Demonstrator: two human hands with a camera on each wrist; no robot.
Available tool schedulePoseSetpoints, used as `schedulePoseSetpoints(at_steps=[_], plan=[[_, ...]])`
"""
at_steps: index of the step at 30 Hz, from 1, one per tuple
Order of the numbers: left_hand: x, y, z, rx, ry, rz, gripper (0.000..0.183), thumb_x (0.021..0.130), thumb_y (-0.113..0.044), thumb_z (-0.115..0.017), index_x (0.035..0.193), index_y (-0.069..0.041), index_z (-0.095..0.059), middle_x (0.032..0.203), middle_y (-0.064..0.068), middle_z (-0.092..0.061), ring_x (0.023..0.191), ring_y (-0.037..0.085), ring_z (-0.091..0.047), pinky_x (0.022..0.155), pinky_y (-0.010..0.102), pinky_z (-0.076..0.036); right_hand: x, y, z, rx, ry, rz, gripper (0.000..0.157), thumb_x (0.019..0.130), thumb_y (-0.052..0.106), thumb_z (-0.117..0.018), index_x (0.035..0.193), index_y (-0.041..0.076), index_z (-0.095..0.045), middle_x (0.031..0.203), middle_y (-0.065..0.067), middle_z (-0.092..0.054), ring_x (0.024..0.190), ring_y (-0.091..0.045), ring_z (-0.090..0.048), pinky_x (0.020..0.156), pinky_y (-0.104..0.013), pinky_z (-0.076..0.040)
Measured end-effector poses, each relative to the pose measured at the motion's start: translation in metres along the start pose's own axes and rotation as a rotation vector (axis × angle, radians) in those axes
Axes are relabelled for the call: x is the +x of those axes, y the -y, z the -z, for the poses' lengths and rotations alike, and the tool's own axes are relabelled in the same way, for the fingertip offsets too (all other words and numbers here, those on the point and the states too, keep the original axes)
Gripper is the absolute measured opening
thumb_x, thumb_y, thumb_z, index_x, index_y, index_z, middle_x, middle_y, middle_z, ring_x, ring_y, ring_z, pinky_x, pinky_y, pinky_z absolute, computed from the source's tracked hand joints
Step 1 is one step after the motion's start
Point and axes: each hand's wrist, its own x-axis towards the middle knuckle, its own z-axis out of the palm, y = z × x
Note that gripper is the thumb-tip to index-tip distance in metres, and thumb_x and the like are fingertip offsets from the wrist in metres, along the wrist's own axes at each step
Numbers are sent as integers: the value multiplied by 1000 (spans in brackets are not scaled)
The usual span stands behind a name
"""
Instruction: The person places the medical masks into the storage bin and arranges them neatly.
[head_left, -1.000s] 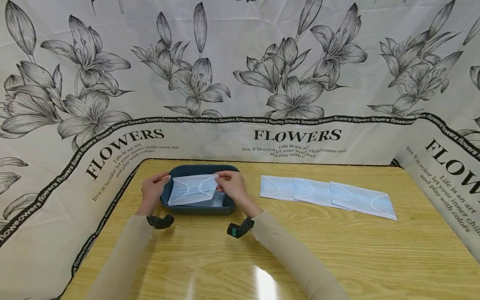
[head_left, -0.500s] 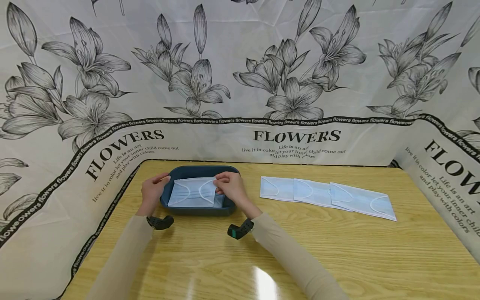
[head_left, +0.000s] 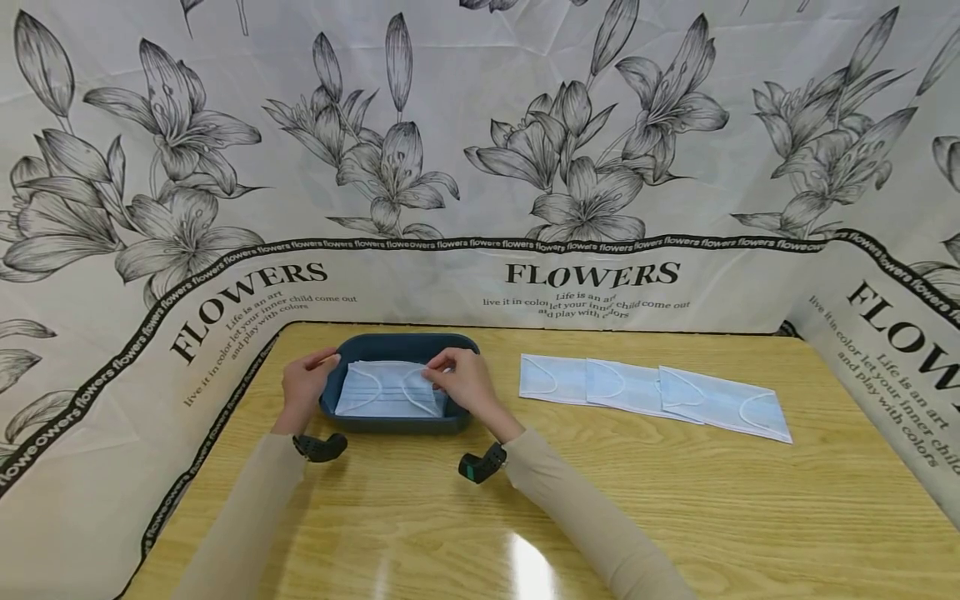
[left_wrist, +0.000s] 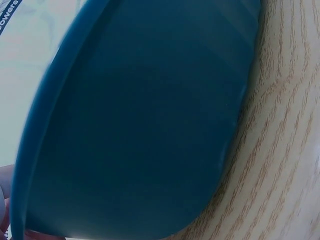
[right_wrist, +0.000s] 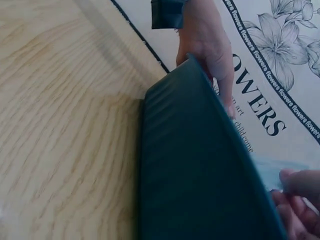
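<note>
The left hand [head_left: 302, 386] gripped the rim of a dark-blue, rounded rectangular plastic tub [head_left: 397, 424]; the right hand [head_left: 467, 382] pinched a pale-blue, pleated rectangular fabric mask [head_left: 384, 397] inside it, left of those fingers.

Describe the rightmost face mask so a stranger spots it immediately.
On the yellowish wooden table, right of the dark blue rounded plastic bin, lies a row of three pale blue rectangular face masks with white loops. The rightmost mask ends that row. Unlike its two neighbours, it lies under no other mask.
</note>
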Motion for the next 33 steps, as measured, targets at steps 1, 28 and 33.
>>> schedulePoseSetpoints(at_steps=[1, 28, 33], plan=[[0, 0, 0, 2, 1, 2, 39, 95, -25, -60, 129, -6, -62, 138, 16, -55, 125, 29, -52, 102, 40, -44, 0, -2, 0, -14, 0, 19, 11, 86, 18, -72, 89, 8, -73, 81, -8, -73, 60, -10, -65, 55, -20, -52], [3, 2, -3, 21, -36, 31, 40, 95, -29, -61, 129, -9, -62, 137, 14, -57, 124, 27, -52, 102, 39, -43, 1, -14, -1, 100, -16, 90, 12, 82, 17, -76, 83, 6, -71, 74, -10, -72, 57, -17, -64, 50, -25, -52], [3, 4, -4, 15, -32, 14, 40, 95, -29, -61, 129, -8, -62, 136, 14, -57, 124, 27, -53, 101, 38, -44, 0, -16, -1, 101, -34, 79, 13, 81, 18, -77, 81, 7, -70, 73, -9, -71, 53, -14, -61, 50, -26, -52]])
